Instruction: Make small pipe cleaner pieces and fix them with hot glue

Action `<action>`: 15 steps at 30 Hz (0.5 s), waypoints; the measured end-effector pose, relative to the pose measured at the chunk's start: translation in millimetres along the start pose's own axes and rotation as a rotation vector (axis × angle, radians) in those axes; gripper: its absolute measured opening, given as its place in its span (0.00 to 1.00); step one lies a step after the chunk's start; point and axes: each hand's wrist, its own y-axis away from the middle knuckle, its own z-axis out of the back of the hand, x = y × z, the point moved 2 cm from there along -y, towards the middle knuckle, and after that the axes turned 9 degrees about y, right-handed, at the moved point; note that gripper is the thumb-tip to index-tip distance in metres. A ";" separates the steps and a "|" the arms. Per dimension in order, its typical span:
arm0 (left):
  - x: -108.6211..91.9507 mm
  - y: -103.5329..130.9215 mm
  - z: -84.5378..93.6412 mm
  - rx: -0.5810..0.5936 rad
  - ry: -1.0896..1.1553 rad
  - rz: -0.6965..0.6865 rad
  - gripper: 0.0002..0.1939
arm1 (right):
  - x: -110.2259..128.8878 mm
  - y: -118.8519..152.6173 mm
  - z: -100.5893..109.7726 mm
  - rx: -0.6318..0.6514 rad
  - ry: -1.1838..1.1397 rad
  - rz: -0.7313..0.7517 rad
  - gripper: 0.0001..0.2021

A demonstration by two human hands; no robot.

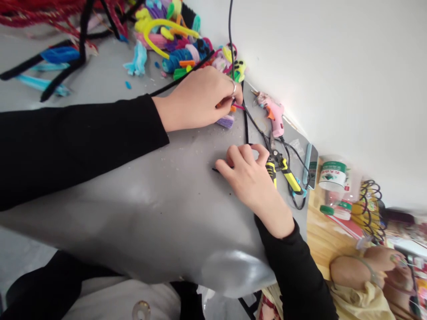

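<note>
My left hand [203,95], with a ring on one finger, reaches in from the left. Its fingers are curled in a closed grip, and what they hold is hidden. Purple fuzzy pieces [226,121] and an orange bit lie under its fingertips. Lower right, my right hand [251,182] is bent over the grey tabletop [173,195], thumb and fingers curled round a thin black pipe cleaner [217,169] whose dark end pokes out past the thumb. A straight black strip [246,124] runs between the two hands. Pliers with yellow-black handles [291,177] lie beside my right hand.
Colourful pipe-cleaner pieces [180,58] heap up along the wall. Black and blue stems [63,55] lie at upper left. A pink glue gun [274,114] with its cord, a phone [311,166] and plastic bottles [333,173] are rightward. Another person's arm [350,271] shows at lower right.
</note>
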 end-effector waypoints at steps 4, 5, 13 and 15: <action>2.8 -1.1 -1.6 0.014 -0.088 -0.014 0.25 | -0.7 -2.1 -6.1 -0.033 0.000 0.065 0.14; 3.7 -1.4 -2.1 0.011 -0.091 -0.019 0.25 | -0.2 -2.5 -7.5 -0.050 0.001 0.074 0.14; 4.8 -2.4 -2.7 -0.009 -0.042 -0.037 0.19 | -16.9 0.1 -7.7 -0.164 -0.005 -0.082 0.13; 5.0 -2.1 -2.7 -0.009 -0.025 -0.038 0.19 | -28.0 3.2 -4.0 -0.144 -0.049 -0.222 0.12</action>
